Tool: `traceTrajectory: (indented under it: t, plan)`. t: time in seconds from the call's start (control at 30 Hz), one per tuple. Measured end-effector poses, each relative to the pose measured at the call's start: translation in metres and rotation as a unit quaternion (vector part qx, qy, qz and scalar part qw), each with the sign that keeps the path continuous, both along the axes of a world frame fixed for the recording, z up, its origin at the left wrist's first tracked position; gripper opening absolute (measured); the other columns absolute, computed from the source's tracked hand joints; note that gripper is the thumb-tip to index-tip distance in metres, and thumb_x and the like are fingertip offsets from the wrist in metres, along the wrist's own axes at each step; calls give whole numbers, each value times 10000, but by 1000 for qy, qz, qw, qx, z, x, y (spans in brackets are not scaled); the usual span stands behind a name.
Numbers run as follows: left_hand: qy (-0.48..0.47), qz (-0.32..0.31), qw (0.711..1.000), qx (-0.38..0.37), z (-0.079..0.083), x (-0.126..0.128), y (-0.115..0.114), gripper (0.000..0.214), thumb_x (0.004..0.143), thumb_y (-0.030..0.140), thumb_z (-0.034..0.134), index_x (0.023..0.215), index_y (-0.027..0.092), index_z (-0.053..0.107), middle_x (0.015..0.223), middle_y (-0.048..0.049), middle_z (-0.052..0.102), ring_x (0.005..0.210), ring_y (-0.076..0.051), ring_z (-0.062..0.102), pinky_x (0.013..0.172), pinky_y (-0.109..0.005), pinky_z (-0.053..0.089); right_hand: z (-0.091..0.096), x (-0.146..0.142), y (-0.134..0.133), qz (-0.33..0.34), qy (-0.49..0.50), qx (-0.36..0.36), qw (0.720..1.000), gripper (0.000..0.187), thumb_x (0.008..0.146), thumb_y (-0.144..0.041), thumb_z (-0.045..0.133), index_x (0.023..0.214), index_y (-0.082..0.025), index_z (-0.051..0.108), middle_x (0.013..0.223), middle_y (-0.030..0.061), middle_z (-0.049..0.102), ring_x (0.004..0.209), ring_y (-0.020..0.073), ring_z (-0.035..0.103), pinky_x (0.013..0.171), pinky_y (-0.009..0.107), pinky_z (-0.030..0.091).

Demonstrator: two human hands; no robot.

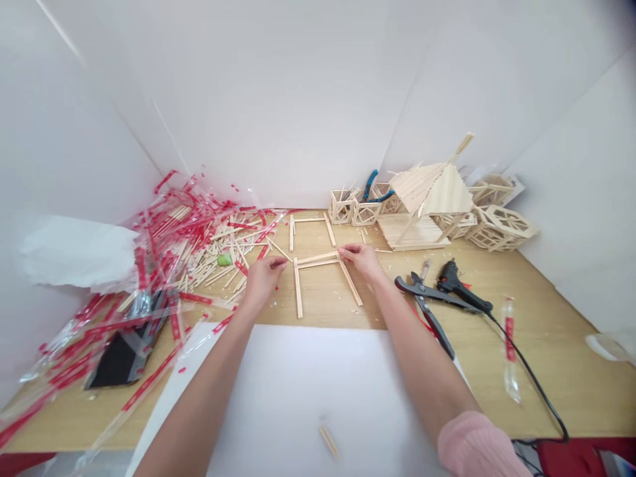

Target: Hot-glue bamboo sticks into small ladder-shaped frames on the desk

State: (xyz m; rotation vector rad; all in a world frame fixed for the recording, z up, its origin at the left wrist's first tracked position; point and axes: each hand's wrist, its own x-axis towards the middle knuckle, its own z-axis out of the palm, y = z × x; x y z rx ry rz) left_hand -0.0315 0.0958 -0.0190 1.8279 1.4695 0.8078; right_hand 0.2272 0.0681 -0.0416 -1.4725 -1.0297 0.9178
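Note:
On the desk before me lies a three-sided frame of thin wooden sticks (pixel 298 291), with two legs and a crossbar at the far end. My right hand (pixel 362 260) pinches the right end of a wooden stick (pixel 318 256) that lies along the crossbar, at a slight angle to it. Just left of the frame's left corner hovers my left hand (pixel 264 275), its thumb and fingertips pressed together; whether anything is between them is too small to make out. A second three-sided stick frame (pixel 309 220) lies farther back.
Loose sticks (pixel 213 268) and red-and-clear wrappers (pixel 169 212) heap at left. A stick-built house (pixel 427 199) and small lattice boxes (pixel 366 213) stand at back right. Black-handled cutters (pixel 430 311) and a corded glue gun (pixel 454 281) lie right. White paper (pixel 298 384) covers the front.

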Motion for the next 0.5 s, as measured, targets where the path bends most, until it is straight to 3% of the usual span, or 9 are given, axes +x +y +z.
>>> traceTrajectory:
  t: [0.17,0.33,0.5]
  plan:
    - [60,-44,997,2,7,14,18,226,762,246,589,928,182,727,945,-55,728,869,-204,658,821,-298,478,-5,1,4,9,-4,8,1000,407,558,-519,723,713,-144,692,585,28,640,575,141,548,577,280,441]
    - [70,-114,991,-28,-3,15,32,216,726,252,632,905,195,739,947,-43,731,898,-227,660,865,-316,468,-9,0,7,-6,9,2,1000,378,555,-482,734,713,-142,695,609,31,656,574,141,555,582,282,450]
    - [50,-137,988,-59,-9,9,39,265,736,264,623,962,169,723,995,-57,720,895,-217,658,865,-321,472,-13,0,9,-13,40,-2,999,318,535,-414,748,692,-144,688,596,14,650,539,128,541,568,274,453]
